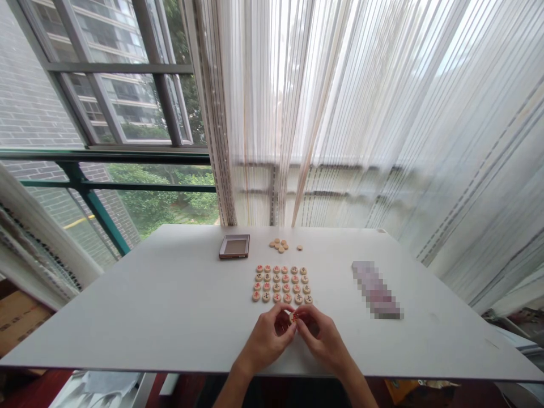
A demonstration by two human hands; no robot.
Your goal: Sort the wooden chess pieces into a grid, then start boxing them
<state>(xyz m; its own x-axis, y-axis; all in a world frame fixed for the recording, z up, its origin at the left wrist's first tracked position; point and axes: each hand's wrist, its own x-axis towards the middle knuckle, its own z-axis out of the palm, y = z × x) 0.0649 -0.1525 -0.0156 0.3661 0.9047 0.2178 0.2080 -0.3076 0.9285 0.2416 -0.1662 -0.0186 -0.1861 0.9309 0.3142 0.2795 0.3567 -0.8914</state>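
Just above the table's near side, my left hand (267, 335) and my right hand (319, 333) meet at the fingertips. Pinched between them is one round wooden Chinese chess piece (293, 318) with red marking, tilted and partly covered by fingers. Directly beyond my fingers lie several neat rows of Chinese chess pieces (276, 287), face up, with red or black characters. Farther back is a loose cluster of plain-looking pieces (279, 245), with a single piece (300, 247) apart to its right. Their characters do not show.
A shallow open box (234, 247) stands at the back left of the white table (170, 317). On the right lies a blurred-out flat object (377, 290). Sheer curtains (340, 113) hang behind the far edge, and a window (119, 85) is at the left.
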